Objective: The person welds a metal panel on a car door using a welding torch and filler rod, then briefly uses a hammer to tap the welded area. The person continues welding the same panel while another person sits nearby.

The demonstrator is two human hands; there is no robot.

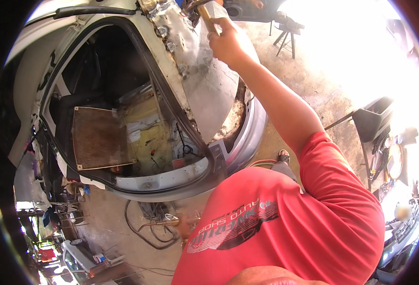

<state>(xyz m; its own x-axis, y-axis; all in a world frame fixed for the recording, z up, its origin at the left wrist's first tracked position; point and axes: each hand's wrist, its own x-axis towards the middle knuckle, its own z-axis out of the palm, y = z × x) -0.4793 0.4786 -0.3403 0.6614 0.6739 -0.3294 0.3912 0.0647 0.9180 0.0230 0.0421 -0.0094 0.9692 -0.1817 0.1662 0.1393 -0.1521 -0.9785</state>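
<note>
My right hand (226, 43) is stretched out at the top, its fingers wrapped round the wooden handle of a hammer (206, 18). The hammer's dark head is partly cut off by the upper edge. Below that hand lies the dented bare-metal rear side panel (207, 71) of a car, patchy and scorched along its seam. Low by my shirt, my left hand (184, 227) is blurred and closed round a brass gas torch (169, 221). Dark hoses trail from the torch over the floor. My shirt hides part of that arm.
The car's rear opening (124, 95) has a dark rubber seal; a brown mesh-like panel (102, 137) lies inside. A stool (285, 38) stands beyond the car. One sandalled foot (284, 156) shows beside the bumper (250, 137). Car parts and clutter line both sides.
</note>
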